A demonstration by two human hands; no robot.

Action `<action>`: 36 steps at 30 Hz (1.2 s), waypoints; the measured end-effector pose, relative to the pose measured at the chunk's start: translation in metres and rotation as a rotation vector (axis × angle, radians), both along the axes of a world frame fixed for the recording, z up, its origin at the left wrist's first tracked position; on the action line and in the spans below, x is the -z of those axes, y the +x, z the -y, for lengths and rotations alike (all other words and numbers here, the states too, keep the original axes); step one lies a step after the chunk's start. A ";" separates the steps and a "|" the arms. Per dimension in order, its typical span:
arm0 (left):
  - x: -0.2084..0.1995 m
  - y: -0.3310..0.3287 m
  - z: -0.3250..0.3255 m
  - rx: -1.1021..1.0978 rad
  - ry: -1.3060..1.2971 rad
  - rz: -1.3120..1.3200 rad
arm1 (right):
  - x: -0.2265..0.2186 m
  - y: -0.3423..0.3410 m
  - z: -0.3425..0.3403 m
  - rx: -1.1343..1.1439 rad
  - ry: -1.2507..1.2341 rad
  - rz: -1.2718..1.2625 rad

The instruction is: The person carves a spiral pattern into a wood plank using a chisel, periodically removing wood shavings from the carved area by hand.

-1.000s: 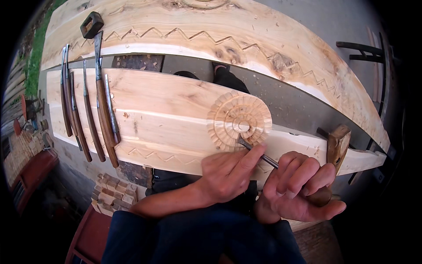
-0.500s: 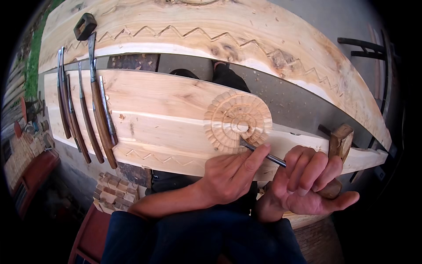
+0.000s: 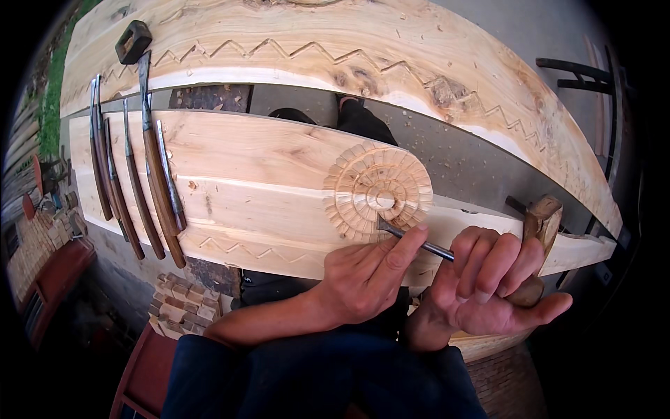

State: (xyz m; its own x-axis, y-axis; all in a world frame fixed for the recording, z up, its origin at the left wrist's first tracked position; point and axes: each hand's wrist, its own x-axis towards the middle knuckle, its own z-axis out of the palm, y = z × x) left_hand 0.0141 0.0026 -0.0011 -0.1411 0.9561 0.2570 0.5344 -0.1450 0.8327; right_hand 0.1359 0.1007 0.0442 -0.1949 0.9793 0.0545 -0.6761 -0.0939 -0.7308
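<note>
Our left hand (image 3: 366, 279) holds the gouge (image 3: 434, 248) shaft, right hand (image 3: 481, 286) curled around its handle (image 3: 527, 291); tip at the rosette (image 3: 352, 185), plank's (image 3: 258, 157) far edge. We judge this a carving cut; the next calls for steady guidance.

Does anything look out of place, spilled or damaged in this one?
Nothing looks spilled or clearly broken. What stands out slightly is a rough, dark knot in the far plank, blemishing the paler wood around it. Loose wood chips on the near plank seem ordinary beside the carved rosette.
</note>
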 end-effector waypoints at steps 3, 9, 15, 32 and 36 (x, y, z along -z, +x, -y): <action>-0.001 0.000 0.000 0.003 -0.016 -0.008 | 0.002 0.000 -0.001 0.016 -0.013 -0.016; -0.002 0.000 -0.001 -0.003 -0.018 0.000 | -0.001 -0.005 0.000 0.046 0.005 0.016; 0.001 0.002 -0.005 -0.031 0.024 -0.009 | -0.002 -0.003 -0.001 0.045 -0.007 0.042; -0.018 -0.020 0.018 0.046 0.094 -0.081 | -0.023 -0.003 -0.005 -0.313 0.177 -0.152; -0.024 -0.036 0.010 0.182 0.021 -0.161 | -0.026 -0.024 0.011 -0.070 -0.045 -0.054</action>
